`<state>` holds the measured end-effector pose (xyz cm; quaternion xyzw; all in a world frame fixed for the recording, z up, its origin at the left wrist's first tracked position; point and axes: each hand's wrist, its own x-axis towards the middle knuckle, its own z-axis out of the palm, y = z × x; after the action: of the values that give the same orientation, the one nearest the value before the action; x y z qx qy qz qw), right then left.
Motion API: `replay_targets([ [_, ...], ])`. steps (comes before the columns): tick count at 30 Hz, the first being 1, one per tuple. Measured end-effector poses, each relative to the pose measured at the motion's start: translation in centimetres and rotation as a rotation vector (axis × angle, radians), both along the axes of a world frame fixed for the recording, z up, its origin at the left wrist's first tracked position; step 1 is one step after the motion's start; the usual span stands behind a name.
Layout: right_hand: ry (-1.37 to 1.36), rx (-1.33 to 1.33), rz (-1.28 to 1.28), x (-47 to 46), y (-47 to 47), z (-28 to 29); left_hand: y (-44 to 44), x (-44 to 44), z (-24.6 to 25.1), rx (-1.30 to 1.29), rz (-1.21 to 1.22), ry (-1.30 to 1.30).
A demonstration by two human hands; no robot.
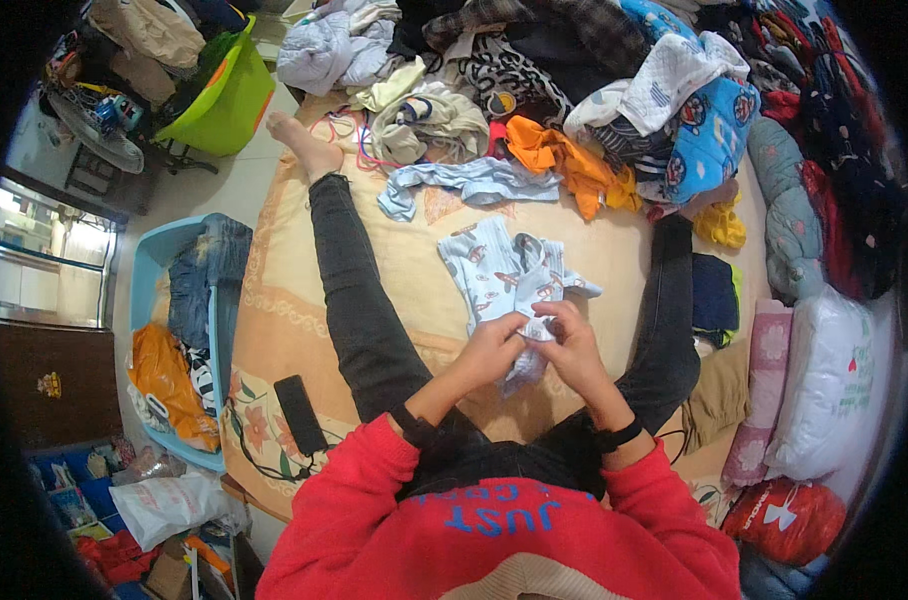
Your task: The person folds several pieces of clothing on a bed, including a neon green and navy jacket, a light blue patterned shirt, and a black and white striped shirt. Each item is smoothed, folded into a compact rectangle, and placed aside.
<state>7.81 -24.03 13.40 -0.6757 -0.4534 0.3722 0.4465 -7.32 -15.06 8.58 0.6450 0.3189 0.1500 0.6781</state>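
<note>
A small light-blue child's shirt with a printed pattern (pixel 484 262) lies on the bed between my outstretched legs. Its lower edge is pinched by my left hand (pixel 491 349) and my right hand (pixel 571 341), which meet close together at the cloth. Part of the garment hangs below my fingers towards my lap. Just beyond it, a plain light-blue garment (pixel 472 182) lies crumpled, beside an orange garment (pixel 566 161). Folded dark-blue clothing (pixel 715 296) and folded tan trousers (pixel 716 397) lie to the right of my right leg.
A large heap of clothes (pixel 521 67) spans the bed's far side. A black phone (pixel 300 415) with a cable lies at left. On the floor stands a blue plastic tub (pixel 215 337) holding clothes; a green basket (pixel 221 101) is farther back. A white plastic-wrapped bundle (pixel 821 386) borders the right side.
</note>
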Motion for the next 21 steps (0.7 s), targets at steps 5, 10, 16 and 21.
replay_targets([
  [5,-0.433,0.06,-0.15,3.2,0.5,-2.1,0.4,-0.1,0.4,-0.853,0.276,-0.512],
  [10,0.399,-0.191,-0.209,4.6,0.7,-0.2,0.8,0.0,1.2,-0.004,-0.213,-0.029],
  [16,0.259,-0.028,0.127,1.6,-0.5,1.9,2.3,0.1,1.9,-0.005,0.156,-0.02],
  [21,-0.498,0.154,-0.13,3.0,2.3,2.9,2.6,-0.8,7.7,-0.59,0.041,-0.302],
])
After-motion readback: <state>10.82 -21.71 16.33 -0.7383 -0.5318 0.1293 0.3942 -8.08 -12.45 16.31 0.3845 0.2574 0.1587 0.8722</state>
